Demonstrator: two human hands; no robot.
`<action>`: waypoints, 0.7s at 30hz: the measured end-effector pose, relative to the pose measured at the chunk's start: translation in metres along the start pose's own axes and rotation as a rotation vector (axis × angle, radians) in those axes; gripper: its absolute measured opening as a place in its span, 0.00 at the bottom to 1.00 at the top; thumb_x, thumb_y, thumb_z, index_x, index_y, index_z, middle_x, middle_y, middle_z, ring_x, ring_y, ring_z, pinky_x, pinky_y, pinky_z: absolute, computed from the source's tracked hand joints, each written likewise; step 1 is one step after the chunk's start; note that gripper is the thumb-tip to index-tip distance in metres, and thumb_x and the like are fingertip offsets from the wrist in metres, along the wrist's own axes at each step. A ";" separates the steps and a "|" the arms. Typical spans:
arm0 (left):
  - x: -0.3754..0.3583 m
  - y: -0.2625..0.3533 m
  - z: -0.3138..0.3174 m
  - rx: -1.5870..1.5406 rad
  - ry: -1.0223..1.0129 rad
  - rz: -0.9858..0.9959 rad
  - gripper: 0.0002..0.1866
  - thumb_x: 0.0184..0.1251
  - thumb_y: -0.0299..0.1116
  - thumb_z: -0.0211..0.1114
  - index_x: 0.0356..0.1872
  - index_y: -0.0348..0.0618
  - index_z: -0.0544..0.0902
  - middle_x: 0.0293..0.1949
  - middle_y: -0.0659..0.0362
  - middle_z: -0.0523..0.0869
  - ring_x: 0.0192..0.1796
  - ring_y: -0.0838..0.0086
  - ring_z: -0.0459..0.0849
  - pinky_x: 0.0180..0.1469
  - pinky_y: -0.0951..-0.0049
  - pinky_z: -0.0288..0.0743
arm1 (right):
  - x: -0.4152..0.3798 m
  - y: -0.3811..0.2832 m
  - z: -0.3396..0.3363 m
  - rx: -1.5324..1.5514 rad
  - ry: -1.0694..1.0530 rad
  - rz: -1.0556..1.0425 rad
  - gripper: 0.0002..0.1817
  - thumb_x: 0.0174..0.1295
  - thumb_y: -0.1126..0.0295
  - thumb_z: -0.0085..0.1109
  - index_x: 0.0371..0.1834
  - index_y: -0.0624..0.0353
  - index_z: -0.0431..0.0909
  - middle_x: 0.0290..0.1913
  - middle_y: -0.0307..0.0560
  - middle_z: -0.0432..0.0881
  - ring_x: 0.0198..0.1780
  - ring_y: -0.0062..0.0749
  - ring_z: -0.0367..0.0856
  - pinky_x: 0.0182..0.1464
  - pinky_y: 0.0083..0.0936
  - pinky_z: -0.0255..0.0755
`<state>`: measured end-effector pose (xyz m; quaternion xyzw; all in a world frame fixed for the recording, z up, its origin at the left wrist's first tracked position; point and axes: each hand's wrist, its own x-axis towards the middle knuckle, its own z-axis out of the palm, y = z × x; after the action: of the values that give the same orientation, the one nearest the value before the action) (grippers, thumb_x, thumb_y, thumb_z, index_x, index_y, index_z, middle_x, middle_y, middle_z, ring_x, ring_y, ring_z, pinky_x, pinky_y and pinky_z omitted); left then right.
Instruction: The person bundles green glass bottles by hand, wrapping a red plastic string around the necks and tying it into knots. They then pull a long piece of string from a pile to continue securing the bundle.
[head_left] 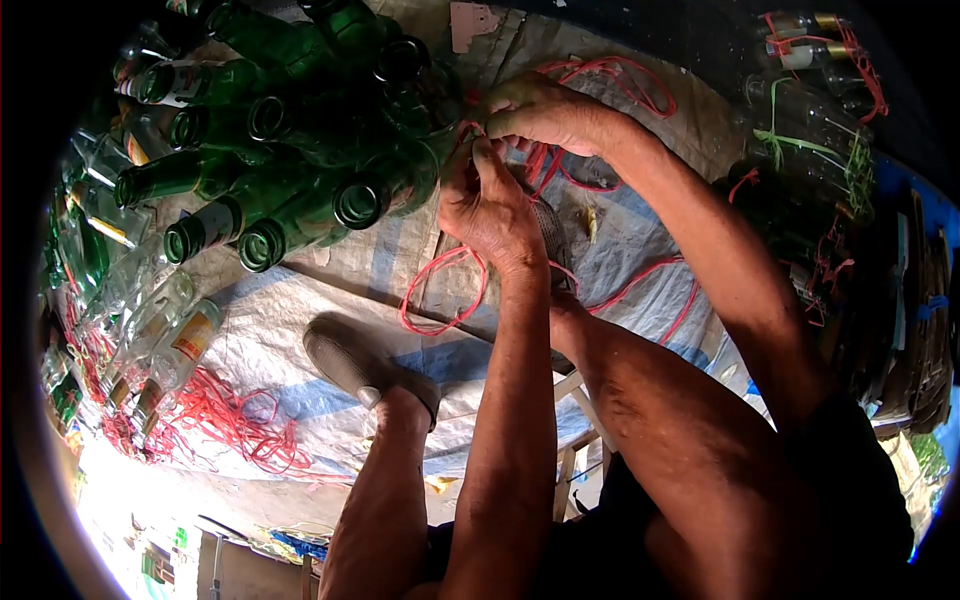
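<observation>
A bundle of green glass bottles [300, 130] lies at the upper left, most of the mouths facing left and down. At its right side my left hand [490, 205] pinches red plastic string [445, 290] between thumb and fingers. Just above it my right hand [535, 108] is closed on the same string, its fingertips close to the left hand's. Loops of string hang below my left hand and trail to the right over the ground sheet. The exact spot where the fingertips meet the string is partly hidden.
A white and blue woven sheet [270, 350] covers the ground under my shoes [345, 355]. Clear bottles [185, 345] and a heap of red string [240, 425] lie at the left. More tied bottles [810, 120] and stacked cardboard [915, 330] stand at the right.
</observation>
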<state>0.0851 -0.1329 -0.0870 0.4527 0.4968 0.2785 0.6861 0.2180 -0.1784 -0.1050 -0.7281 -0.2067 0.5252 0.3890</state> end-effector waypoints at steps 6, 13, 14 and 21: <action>0.002 -0.003 0.001 -0.086 0.009 -0.061 0.13 0.71 0.30 0.66 0.44 0.27 0.89 0.37 0.52 0.92 0.37 0.74 0.88 0.45 0.75 0.81 | -0.005 0.001 0.004 0.082 0.024 0.005 0.15 0.65 0.64 0.64 0.50 0.60 0.86 0.39 0.43 0.89 0.41 0.25 0.89 0.37 0.23 0.80; 0.006 -0.012 0.002 -0.054 -0.001 0.036 0.10 0.75 0.26 0.61 0.41 0.27 0.87 0.32 0.56 0.89 0.32 0.77 0.86 0.33 0.76 0.81 | -0.009 0.000 0.007 0.108 0.034 0.019 0.13 0.70 0.64 0.64 0.50 0.60 0.86 0.37 0.42 0.88 0.38 0.24 0.88 0.36 0.20 0.80; 0.007 -0.014 0.002 -0.102 0.011 0.009 0.10 0.74 0.26 0.61 0.39 0.27 0.87 0.32 0.56 0.89 0.32 0.77 0.86 0.33 0.76 0.80 | -0.009 0.000 0.008 0.116 0.040 0.020 0.13 0.70 0.64 0.64 0.50 0.60 0.86 0.37 0.41 0.88 0.37 0.23 0.88 0.36 0.20 0.80; 0.012 -0.011 0.005 -0.110 0.044 -0.058 0.13 0.72 0.30 0.64 0.37 0.26 0.87 0.31 0.57 0.89 0.32 0.78 0.84 0.33 0.75 0.77 | -0.009 0.003 0.012 0.065 0.131 -0.056 0.12 0.68 0.63 0.66 0.46 0.61 0.86 0.34 0.40 0.86 0.34 0.21 0.84 0.34 0.20 0.81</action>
<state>0.0931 -0.1298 -0.1019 0.3936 0.5084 0.2953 0.7067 0.2033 -0.1823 -0.1040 -0.7419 -0.1839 0.4719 0.4394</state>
